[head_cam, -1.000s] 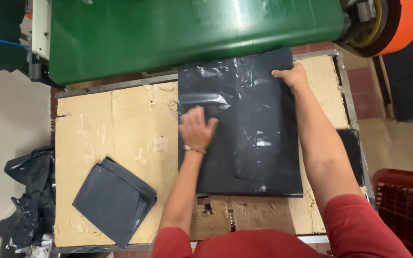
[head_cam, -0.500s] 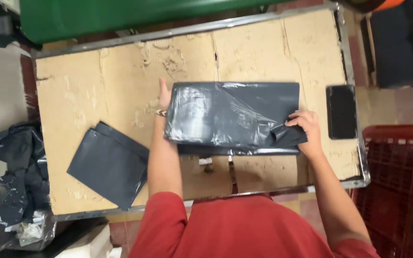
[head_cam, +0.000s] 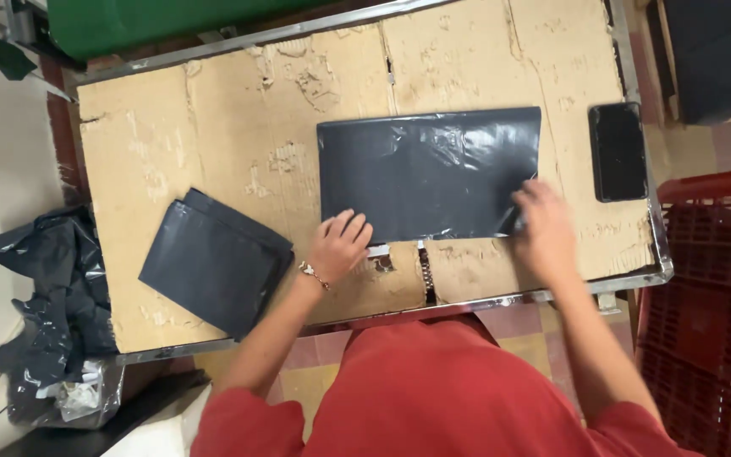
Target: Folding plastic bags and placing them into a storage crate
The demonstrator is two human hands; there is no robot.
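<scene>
1. Left hand [head_cam: 338, 245] flat, fingers spread, pressing near-left corner of folded dark plastic bag [head_cam: 429, 173].
2. Right hand [head_cam: 543, 227] blurred, on near-right corner; grip cannot tell.
3. Bag now folded to a wide half-height strip, mid-table, creased flat; half a second ago right hand was pinching its edge over.
4. Stack of folded bags [head_cam: 213, 261] left, black phone [head_cam: 618, 151] far right, on cardboard-topped table [head_cam: 171, 127].
5. Red crate [head_cam: 704, 305] right.

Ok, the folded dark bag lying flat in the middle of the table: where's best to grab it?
Probably along the near long edge of the folded dark plastic bag. It lies flat on the cardboard-topped table, and the left hand and right hand already sit at its near corners. Come from the person's side and pinch both corners.
</scene>
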